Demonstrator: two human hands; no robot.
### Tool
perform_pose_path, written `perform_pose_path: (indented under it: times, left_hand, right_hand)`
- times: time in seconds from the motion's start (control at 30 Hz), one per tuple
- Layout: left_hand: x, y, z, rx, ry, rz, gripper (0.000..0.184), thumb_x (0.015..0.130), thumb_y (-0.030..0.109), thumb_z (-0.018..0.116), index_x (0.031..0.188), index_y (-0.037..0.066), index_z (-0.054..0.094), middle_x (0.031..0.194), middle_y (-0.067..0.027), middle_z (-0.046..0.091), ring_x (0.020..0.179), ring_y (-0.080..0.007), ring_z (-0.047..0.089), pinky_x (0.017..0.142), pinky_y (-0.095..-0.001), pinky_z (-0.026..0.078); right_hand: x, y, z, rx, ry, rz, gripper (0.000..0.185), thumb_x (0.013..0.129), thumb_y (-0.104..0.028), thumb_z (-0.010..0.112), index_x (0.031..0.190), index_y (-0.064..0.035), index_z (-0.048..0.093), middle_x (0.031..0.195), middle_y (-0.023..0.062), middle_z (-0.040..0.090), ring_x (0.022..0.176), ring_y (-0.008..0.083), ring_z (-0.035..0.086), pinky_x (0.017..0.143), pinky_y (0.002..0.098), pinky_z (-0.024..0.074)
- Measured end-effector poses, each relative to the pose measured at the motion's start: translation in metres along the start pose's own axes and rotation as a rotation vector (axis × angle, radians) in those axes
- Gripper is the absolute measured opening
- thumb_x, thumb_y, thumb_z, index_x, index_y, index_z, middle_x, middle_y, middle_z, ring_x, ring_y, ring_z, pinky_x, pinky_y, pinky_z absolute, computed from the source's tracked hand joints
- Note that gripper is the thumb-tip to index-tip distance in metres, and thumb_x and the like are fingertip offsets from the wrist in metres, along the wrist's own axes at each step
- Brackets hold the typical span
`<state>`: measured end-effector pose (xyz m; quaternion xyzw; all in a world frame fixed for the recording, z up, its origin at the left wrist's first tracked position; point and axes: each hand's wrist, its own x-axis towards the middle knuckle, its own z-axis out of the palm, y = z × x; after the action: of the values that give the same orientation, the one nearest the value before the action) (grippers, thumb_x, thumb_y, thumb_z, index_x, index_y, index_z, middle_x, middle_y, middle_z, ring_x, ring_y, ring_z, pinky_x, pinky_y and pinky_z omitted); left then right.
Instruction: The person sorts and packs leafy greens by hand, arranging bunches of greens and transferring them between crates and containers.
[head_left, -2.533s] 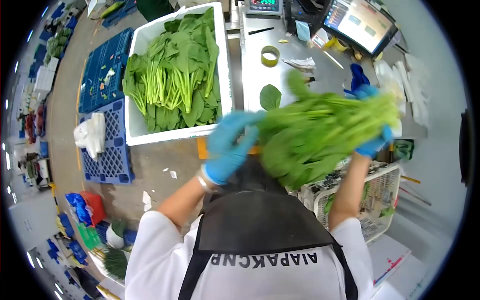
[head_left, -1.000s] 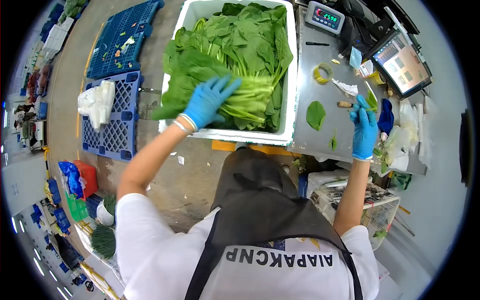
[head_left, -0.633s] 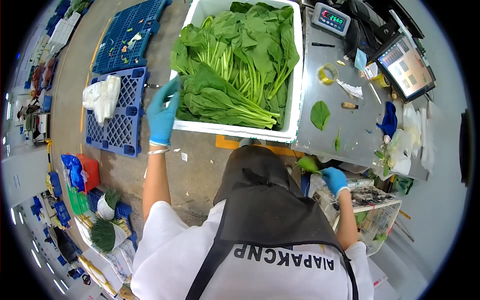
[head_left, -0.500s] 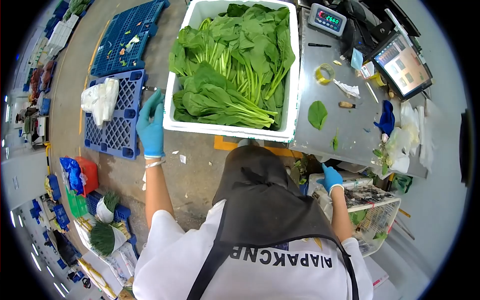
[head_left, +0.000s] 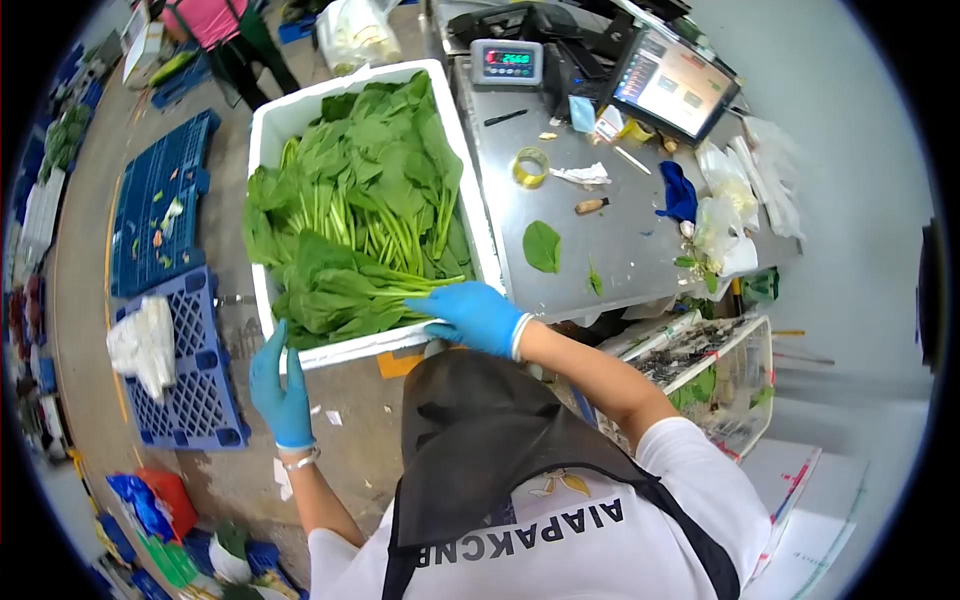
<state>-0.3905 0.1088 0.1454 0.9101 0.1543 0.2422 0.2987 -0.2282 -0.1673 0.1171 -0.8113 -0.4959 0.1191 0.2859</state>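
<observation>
A white foam box (head_left: pixel 478 205) is filled with leafy green vegetables (head_left: pixel 370 190), their pale stems pointing toward its near right side. My right hand (head_left: pixel 475 315), in a blue glove, reaches over the near rim. Its fingers are stretched out at the stem ends of the nearest bunch (head_left: pixel 345 290), and they seem to touch them. At the near left corner is my left hand (head_left: pixel 282 390), also gloved in blue, thumb and fingers apart. It is beside the box's outer wall; whether it presses on the foam I cannot tell.
On the metal table (head_left: pixel 525 285) to the right are a scale display (head_left: pixel 507 64), a tape roll (head_left: pixel 531 167), a wooden-handled tool (head_left: pixel 591 206), a loose leaf (head_left: pixel 542 247) and a touchscreen (head_left: pixel 672 82). Blue pallets (head_left: pixel 185 350) lie at left. A person (head_left: pixel 225 40) stands at the far left.
My right hand has come up from beside the crate below the table to the stems in the box. The view has shifted, so the box appears lower and further left. My left hand stays by its corner.
</observation>
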Motion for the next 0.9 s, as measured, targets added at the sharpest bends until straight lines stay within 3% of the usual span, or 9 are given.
perform_pose_path:
  times: [0.13,0.23,0.27,0.37,0.5,0.57,0.63,0.77,0.9]
  left_hand:
    - [-0.001,-0.005,-0.003,-0.047,-0.014,0.005,0.032,0.091,0.0,0.061,0.123,0.003,0.066,0.12,-0.0111,0.068,0.108,-0.0249,0.063,0.096,-0.0353,0.047]
    - [0.007,0.002,0.004,-0.096,-0.052,0.014,0.033,0.09,-0.001,0.063,0.122,0.003,0.067,0.12,-0.0106,0.069,0.107,-0.0249,0.063,0.095,-0.0354,0.047]
    - [0.012,0.004,0.007,-0.107,-0.069,0.028,0.033,0.089,-0.001,0.063,0.122,0.004,0.067,0.119,-0.0106,0.069,0.107,-0.025,0.063,0.095,-0.0354,0.047]
    - [0.023,0.008,0.017,-0.116,-0.118,0.083,0.035,0.087,-0.001,0.064,0.122,0.005,0.067,0.115,-0.0119,0.069,0.103,-0.0275,0.063,0.091,-0.036,0.048]
    - [0.034,0.001,0.013,-0.047,-0.09,0.155,0.037,0.088,0.004,0.065,0.124,0.01,0.067,0.113,-0.0105,0.068,0.101,-0.0278,0.062,0.089,-0.0361,0.048]
    - [0.035,-0.012,0.012,-0.055,-0.063,0.08,0.036,0.089,0.004,0.065,0.124,0.011,0.067,0.113,-0.0106,0.068,0.1,-0.0272,0.063,0.087,-0.0357,0.048]
    - [0.035,-0.021,0.012,-0.101,-0.045,0.024,0.036,0.089,0.005,0.065,0.124,0.011,0.067,0.113,-0.0102,0.068,0.1,-0.0264,0.063,0.087,-0.0355,0.049]
    - [0.028,-0.026,0.019,-0.133,0.006,-0.001,0.036,0.088,0.005,0.065,0.123,0.012,0.068,0.112,-0.0094,0.069,0.098,-0.0249,0.063,0.087,-0.0343,0.05]
    - [0.024,-0.028,0.02,-0.167,0.015,-0.062,0.036,0.088,0.003,0.066,0.123,0.012,0.068,0.11,-0.0087,0.07,0.099,-0.0234,0.064,0.088,-0.0326,0.05]
  right_hand:
    - [0.009,0.007,0.016,-0.057,0.034,0.011,0.038,0.088,-0.021,0.062,0.125,-0.0101,0.059,0.095,0.011,0.065,0.087,0.0314,0.064,0.072,0.0428,0.0512]
    - [0.016,0.015,0.02,-0.371,-0.045,0.165,0.042,0.086,-0.014,0.061,0.128,-0.0099,0.057,0.096,0.0116,0.064,0.088,0.029,0.065,0.071,0.0399,0.0514]
    - [0.018,0.022,0.031,-0.477,-0.1,0.253,0.058,0.08,-0.011,0.064,0.136,-0.0098,0.05,0.096,0.0115,0.062,0.092,0.0292,0.063,0.077,0.0386,0.0505]
    - [0.03,0.069,0.075,-0.348,-0.149,0.302,0.028,0.087,-0.007,0.054,0.114,-0.003,0.056,0.095,0.0166,0.065,0.087,0.0323,0.068,0.07,0.043,0.0537]
    - [0.045,0.048,0.042,-0.363,-0.248,0.269,0.034,0.084,-0.014,0.058,0.117,-0.0043,0.056,0.092,0.0174,0.067,0.086,0.0351,0.068,0.071,0.0451,0.0544]
    - [0.048,0.049,0.02,-0.357,-0.084,0.14,0.039,0.083,-0.015,0.059,0.12,-0.0043,0.057,0.095,0.0184,0.067,0.086,0.0355,0.067,0.073,0.0452,0.0543]
    - [0.061,0.031,-0.01,-0.307,-0.031,0.217,0.04,0.083,-0.014,0.058,0.122,-0.0058,0.058,0.097,0.0186,0.067,0.087,0.0356,0.066,0.076,0.0454,0.0539]
    - [0.072,0.06,-0.015,0.118,-0.228,0.49,0.043,0.089,-0.017,0.051,0.13,-0.0035,0.054,0.107,0.0191,0.068,0.086,0.0316,0.068,0.076,0.0403,0.0536]
    - [0.057,0.061,-0.034,0.865,-0.001,0.581,0.049,0.093,-0.018,0.05,0.137,0.0017,0.049,0.098,0.0124,0.068,0.071,0.0173,0.061,0.066,0.0297,0.0504]
